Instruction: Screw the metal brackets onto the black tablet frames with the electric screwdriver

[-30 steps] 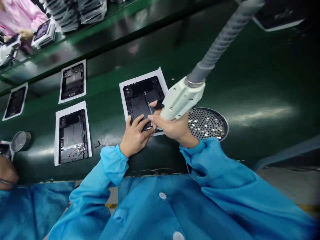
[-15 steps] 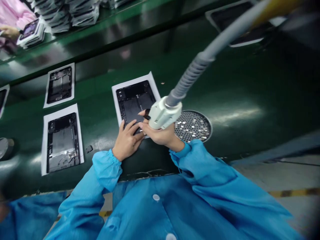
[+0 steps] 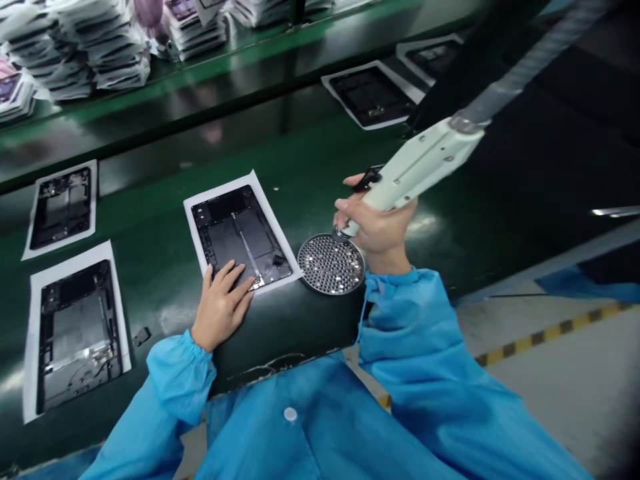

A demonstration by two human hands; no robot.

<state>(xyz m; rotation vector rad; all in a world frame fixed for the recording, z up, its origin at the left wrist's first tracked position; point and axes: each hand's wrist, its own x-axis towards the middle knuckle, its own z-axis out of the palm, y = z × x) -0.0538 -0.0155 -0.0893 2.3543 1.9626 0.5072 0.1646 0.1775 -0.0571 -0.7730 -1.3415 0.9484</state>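
My right hand (image 3: 384, 227) is closed around a pale green electric screwdriver (image 3: 425, 163) with a black lever and a grey ribbed hose. The screwdriver's tip is down over a round perforated tray (image 3: 327, 283) that holds several small shiny screws. An opened tablet shell (image 3: 253, 233), black inside, lies on a white sheet (image 3: 280, 230) left of the tray. Resting on the shell's lower left part, my left hand (image 3: 223, 305) has its fingers outstretched and holds nothing.
Two more opened tablets (image 3: 75, 340) lie on white sheets at the left. A small black piece (image 3: 142, 335) sits near my left sleeve. Two others (image 3: 373, 93) are at the back right. Stacks of wrapped units (image 3: 107, 47) stand on the green shelf (image 3: 175, 73) behind.
My right hand has carried the screwdriver right, off the tablet and over the screw tray. My left hand stays on the tablet. The view has shifted, showing more on the right.
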